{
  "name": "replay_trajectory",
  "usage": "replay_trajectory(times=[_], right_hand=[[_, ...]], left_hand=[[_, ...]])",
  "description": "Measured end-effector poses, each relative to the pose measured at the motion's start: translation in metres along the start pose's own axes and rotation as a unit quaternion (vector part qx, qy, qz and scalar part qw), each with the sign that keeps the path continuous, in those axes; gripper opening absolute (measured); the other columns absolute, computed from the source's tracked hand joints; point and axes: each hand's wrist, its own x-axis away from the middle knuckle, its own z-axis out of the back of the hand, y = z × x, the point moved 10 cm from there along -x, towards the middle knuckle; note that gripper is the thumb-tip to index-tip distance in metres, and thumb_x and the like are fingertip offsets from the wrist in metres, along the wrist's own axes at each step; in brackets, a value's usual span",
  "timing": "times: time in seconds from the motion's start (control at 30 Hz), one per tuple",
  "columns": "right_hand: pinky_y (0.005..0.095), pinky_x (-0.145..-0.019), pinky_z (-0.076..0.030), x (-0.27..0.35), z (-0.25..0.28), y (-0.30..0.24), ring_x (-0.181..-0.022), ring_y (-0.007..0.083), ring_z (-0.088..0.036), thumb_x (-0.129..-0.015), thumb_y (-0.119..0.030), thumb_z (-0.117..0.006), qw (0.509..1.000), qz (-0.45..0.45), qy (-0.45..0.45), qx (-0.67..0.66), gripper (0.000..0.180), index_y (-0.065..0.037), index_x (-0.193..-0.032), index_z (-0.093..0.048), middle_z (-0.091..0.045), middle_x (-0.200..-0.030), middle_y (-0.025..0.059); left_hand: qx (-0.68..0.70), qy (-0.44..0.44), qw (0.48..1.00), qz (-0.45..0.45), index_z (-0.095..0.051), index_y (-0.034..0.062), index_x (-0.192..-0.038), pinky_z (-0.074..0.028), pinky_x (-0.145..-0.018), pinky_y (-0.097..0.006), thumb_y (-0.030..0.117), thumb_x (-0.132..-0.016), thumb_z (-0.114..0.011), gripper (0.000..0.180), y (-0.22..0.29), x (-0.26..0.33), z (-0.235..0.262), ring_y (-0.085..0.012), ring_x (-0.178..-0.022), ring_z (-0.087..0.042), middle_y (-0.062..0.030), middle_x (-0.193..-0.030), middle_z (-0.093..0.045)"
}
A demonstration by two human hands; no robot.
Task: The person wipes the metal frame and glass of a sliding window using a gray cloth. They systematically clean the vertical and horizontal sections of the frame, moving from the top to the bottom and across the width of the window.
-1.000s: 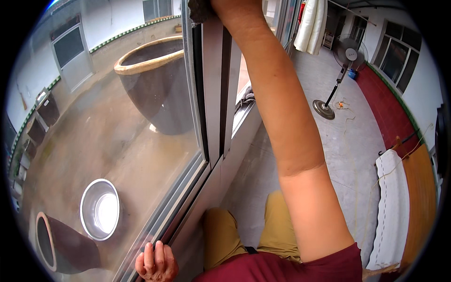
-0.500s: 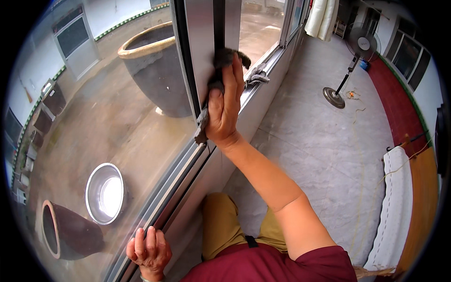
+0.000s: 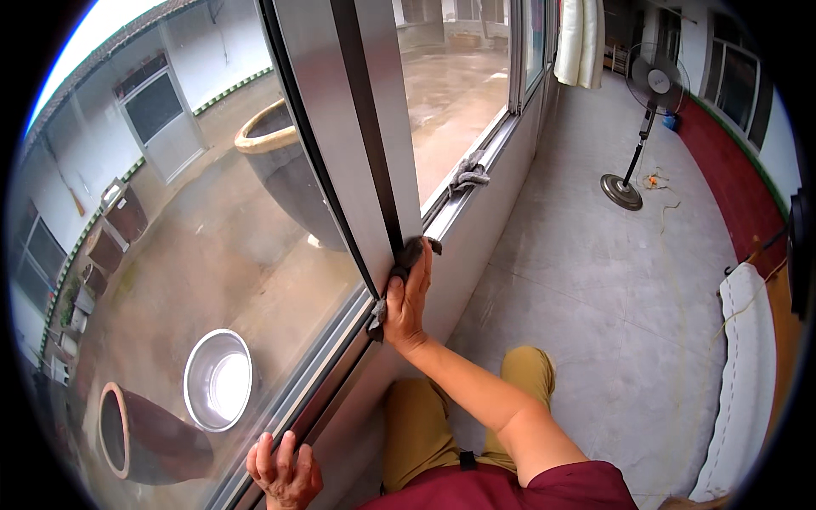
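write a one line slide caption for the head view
Right hand presses a grey rag low on the metal window frame while the left hand rests on the sill track.

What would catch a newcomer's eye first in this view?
The right hand stands out first, pressing a dark grey rag against the foot of the silver window frame at the picture's centre. At the lower edge, the left hand rests its fingers on the sill track. Outside the glass a shiny metal basin lies on the wet yard, and a standing fan sits on the floor at upper right.
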Motion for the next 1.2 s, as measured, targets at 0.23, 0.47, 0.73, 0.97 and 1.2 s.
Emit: replay_trajectory(times=[0.23, 0.47, 0.73, 0.97, 1.2], right_hand=[[0.0526, -0.115, -0.019, -0.089, 0.010, -0.085, -0.139, 0.0467, -0.025, -0.105, -0.037, -0.035, 0.989, 0.135, 0.064, -0.012, 0.065, 0.011, -0.147, -0.025, -0.026, -0.151, 0.0300], [0.0518, -0.114, -0.022, -0.185, 0.007, -0.180, -0.139, 0.0470, -0.030, -0.104, -0.029, -0.041, 0.972, 0.204, 0.108, -0.041, 0.058, 0.008, -0.147, -0.028, -0.031, -0.150, 0.0308], [0.0504, -0.111, -0.028, -0.289, 0.005, -0.248, -0.134, 0.0472, -0.036, -0.102, -0.028, -0.046, 0.955, 0.265, 0.131, -0.022, 0.055, 0.008, -0.142, -0.034, -0.037, -0.145, 0.0315], [0.0507, -0.106, -0.035, -0.396, -0.004, -0.338, -0.125, 0.0438, -0.046, -0.097, -0.041, -0.048, 0.970, 0.225, 0.090, -0.026, 0.054, 0.006, -0.124, -0.048, -0.049, -0.133, 0.0266], [0.0484, -0.105, -0.037, -0.480, 0.005, -0.396, -0.122, 0.0403, -0.052, -0.091, -0.049, -0.049, 0.972, 0.201, 0.125, -0.011, 0.063, 0.004, -0.125, -0.053, -0.054, -0.130, 0.0232]], left_hand=[[0.024, 0.068, 0.994, 0.077, -0.070, 0.0131, -0.103, -0.040, -0.098, -0.054, 0.010, -0.084, -0.062, 0.021, -0.012, 0.043, 0.033, -0.0401, -0.119, -0.053, -0.0074, -0.125, -0.064], [-0.141, 0.087, 0.986, 0.023, -0.068, 0.0162, -0.108, -0.052, -0.084, -0.055, 0.022, -0.096, -0.051, 0.021, -0.007, 0.075, 0.018, -0.0401, -0.107, -0.059, -0.0093, -0.124, -0.062], [-0.154, 0.095, 0.983, -0.010, -0.065, 0.0177, -0.118, -0.052, -0.085, -0.056, 0.028, -0.099, -0.047, 0.028, -0.007, 0.080, 0.013, -0.0410, -0.109, -0.059, -0.0098, -0.129, -0.061], [-0.138, 0.069, 0.988, 0.003, -0.067, 0.0195, -0.110, -0.049, -0.086, -0.053, 0.028, -0.093, -0.055, 0.023, -0.013, 0.081, 0.010, -0.0366, -0.107, -0.060, -0.0068, -0.125, -0.062], [-0.095, 0.139, 0.980, 0.108, -0.067, 0.0223, -0.106, -0.045, -0.095, -0.045, 0.028, -0.092, -0.057, 0.018, -0.013, 0.080, 0.004, -0.0266, -0.119, -0.052, 0.0017, -0.126, -0.059]])
